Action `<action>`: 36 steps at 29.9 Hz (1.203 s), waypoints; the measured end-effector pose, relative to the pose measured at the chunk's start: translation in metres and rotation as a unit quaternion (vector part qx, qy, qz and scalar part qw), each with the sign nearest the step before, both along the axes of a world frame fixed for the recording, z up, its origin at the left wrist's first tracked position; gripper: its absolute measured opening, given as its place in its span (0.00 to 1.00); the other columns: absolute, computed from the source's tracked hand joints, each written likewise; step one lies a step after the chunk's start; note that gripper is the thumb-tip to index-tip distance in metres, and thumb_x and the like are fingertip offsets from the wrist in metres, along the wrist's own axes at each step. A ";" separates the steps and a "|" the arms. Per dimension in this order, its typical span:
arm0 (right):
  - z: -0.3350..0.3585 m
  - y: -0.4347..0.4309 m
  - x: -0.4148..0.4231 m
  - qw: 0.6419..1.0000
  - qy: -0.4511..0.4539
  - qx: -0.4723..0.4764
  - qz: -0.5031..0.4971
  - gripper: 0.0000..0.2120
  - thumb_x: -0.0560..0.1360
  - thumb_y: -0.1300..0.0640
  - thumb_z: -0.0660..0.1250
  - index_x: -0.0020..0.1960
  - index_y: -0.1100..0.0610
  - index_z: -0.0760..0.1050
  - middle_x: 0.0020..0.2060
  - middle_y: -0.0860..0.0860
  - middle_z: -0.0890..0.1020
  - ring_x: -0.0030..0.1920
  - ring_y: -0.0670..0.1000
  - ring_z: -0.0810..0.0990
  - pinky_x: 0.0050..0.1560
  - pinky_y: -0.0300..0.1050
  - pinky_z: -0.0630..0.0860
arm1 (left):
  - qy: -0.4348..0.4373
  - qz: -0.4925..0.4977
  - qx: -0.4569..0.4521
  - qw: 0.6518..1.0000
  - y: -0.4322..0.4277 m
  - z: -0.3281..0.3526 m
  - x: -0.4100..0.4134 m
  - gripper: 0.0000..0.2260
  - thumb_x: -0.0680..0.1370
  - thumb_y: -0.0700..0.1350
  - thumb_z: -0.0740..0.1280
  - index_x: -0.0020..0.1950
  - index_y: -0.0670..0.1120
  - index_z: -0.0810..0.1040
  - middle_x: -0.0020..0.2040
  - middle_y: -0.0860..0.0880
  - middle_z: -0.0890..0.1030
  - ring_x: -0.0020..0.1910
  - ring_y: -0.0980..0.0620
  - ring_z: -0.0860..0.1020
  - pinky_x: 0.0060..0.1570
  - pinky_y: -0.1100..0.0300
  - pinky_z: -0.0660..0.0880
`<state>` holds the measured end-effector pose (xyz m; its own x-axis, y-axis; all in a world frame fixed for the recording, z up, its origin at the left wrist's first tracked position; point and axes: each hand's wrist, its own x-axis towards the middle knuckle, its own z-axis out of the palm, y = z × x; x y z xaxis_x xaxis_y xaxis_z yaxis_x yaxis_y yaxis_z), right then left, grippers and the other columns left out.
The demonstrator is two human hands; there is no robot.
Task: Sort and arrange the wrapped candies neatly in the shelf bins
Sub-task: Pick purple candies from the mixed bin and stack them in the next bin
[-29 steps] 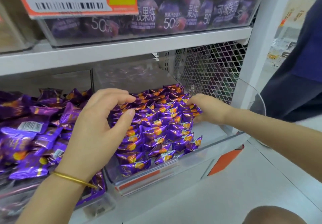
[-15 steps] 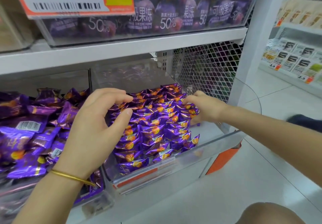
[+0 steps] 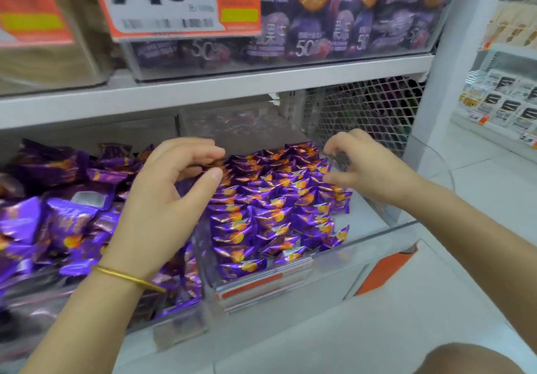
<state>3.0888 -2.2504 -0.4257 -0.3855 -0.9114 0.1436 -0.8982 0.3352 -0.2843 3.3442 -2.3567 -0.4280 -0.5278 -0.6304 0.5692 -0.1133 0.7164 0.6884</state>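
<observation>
Straightening in progress: left hand [image 3: 157, 205] and right hand [image 3: 366, 170] curl over candies [image 3: 270, 205] at bin [image 3: 377, 232] rear; grip cannot be told. Next: square rows gently.

Right hand [image 3: 366, 167]: lifted off the right edge of the candy rows [image 3: 270, 208]; fingers now curled above their rear right corner. Left hand [image 3: 162, 199]: thumb and fingers drawn closer together.
</observation>
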 end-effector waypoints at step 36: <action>0.028 -0.040 0.188 0.963 -0.053 -0.074 0.255 0.09 0.68 0.52 0.73 0.40 0.47 0.72 0.35 0.44 0.78 0.42 0.45 0.74 0.43 0.41 0.67 | -0.049 0.024 0.242 0.969 -0.023 0.001 0.090 0.09 0.74 0.38 0.69 0.52 0.49 0.76 0.43 0.50 0.78 0.36 0.54 0.76 0.36 0.63 0.77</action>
<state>3.2772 -2.2905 -0.3975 0.0867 -0.9589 0.2701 -0.8987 -0.1923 -0.3942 3.4337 -2.3799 -0.4267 -0.5275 -0.8363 0.1495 -0.2211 0.3050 0.9264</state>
